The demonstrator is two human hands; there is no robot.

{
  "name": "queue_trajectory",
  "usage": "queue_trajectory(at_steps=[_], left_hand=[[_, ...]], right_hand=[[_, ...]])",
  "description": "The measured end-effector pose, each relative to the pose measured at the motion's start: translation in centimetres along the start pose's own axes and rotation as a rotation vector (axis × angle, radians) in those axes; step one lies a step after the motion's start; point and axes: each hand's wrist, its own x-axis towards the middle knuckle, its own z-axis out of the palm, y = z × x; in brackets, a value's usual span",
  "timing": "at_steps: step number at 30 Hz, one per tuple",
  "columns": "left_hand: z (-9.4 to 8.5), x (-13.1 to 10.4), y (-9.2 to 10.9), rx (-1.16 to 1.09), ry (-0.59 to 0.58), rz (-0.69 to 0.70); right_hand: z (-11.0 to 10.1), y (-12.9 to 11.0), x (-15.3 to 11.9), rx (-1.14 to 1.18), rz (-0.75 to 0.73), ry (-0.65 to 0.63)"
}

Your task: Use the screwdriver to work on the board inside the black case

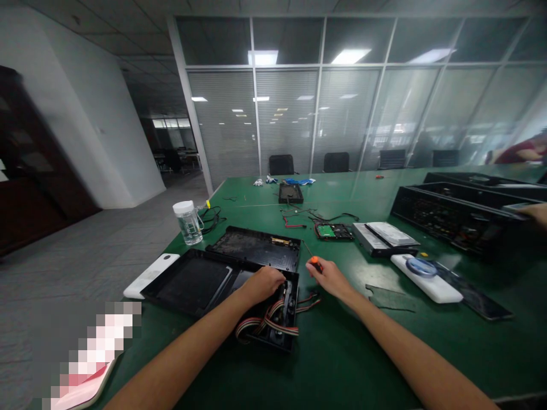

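Note:
My right hand [328, 274] is closed round an orange-handled screwdriver [315, 261], its thin shaft pointing away from me above the table. Over the right part of a black plastic casing [183, 285], my left hand [267, 283] has its fingers pinched together; whatever they may hold is hidden. Striped ribbon wires [269, 320] spill out of the casing's right end, just below that hand. Behind it lies a second black casing panel [252, 246] with a brass-coloured strip [280, 241] on it.
A clear bottle [188, 223] stands at the left table edge near cables. Rightward are a green circuit board [327, 230], a metal drive box [380, 239], a white device [427, 279], a dark phone [474, 293] and a large black chassis [444, 219]. Another person's hand [536, 213] reaches in.

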Motion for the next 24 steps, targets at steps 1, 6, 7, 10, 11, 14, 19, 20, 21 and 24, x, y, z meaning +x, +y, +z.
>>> queue_trajectory(at_steps=[1, 6, 7, 10, 11, 14, 19, 20, 21, 24], left_hand=[[-0.1, -0.1, -0.1, -0.011, -0.005, 0.012], [-0.2, -0.3, -0.5, -0.081, -0.018, 0.064], [-0.2, -0.2, -0.5, -0.100, -0.011, 0.058], [-0.3, -0.2, -0.6, -0.159, 0.003, 0.011], [-0.3, -0.1, -0.6, -0.176, -0.001, -0.012], [-0.3, 0.0, -0.5, -0.217, -0.030, -0.069], [-0.3, 0.0, -0.4, -0.266, -0.039, -0.102], [-0.3, 0.1, -0.3, -0.265, -0.041, -0.101], [-0.4, 0.1, -0.3, -0.262, -0.047, -0.097], [-0.5, 0.2, -0.1, -0.261, -0.065, -0.093]], right_hand=[[-0.1, -0.1, 0.0, -0.001, 0.003, 0.006], [-1.1, 0.4, 0.4, 0.084, 0.131, -0.003], [-1.6, 0.6, 0.5, 0.138, 0.168, -0.038], [-3.2, 0.5, 0.8, 0.340, 0.180, -0.116], [-3.9, 0.3, 0.8, 0.387, 0.153, -0.116], [-5.5, -0.7, 0.7, 0.397, 0.068, -0.035], [-5.7, -1.9, 0.1, 0.237, -0.065, 0.153], [-5.4, -2.1, 0.0, 0.200, -0.101, 0.146], [-5.0, -2.3, -0.1, 0.166, -0.133, 0.125], [-4.1, -2.7, -0.4, 0.092, -0.184, 0.073]])
